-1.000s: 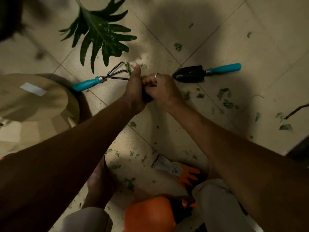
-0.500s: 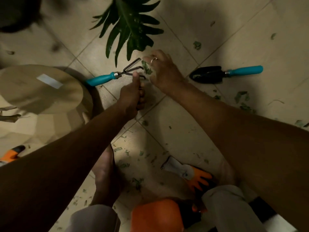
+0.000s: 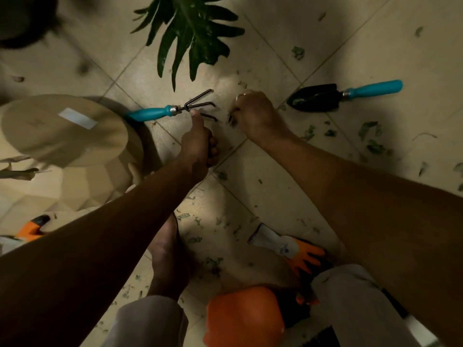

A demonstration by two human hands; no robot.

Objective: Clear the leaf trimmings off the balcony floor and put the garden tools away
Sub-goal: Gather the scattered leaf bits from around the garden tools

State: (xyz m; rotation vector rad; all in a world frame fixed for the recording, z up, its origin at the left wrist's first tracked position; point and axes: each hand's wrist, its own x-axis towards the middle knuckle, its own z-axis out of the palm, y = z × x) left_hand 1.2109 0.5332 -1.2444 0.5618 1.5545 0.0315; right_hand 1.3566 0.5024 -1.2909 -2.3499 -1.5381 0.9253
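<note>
Green leaf trimmings [image 3: 370, 137] lie scattered over the beige floor tiles. My right hand [image 3: 253, 113] hovers just right of the hand rake's tines, its curled fingers pinching dark leaf bits off the floor. My left hand [image 3: 198, 142] is a fist below the tines with the thumb pointing up, closed round gathered trimmings that are mostly hidden. The teal-handled hand rake [image 3: 150, 113] lies on the floor to its left. A black trowel [image 3: 315, 98] with a teal handle lies to the right.
A beige pot [image 3: 67, 131] stands at the left, with orange-handled pruners [image 3: 32, 229] below it. A big green plant leaf [image 3: 190, 33] hangs at the top. An orange-and-white glove [image 3: 288, 246], an orange object [image 3: 243, 316] and my bare foot [image 3: 167, 254] are near my knees.
My right hand left my left hand, reached to the floor by the rake tines and curled its fingers on leaf bits. My left fist stayed below the tines.
</note>
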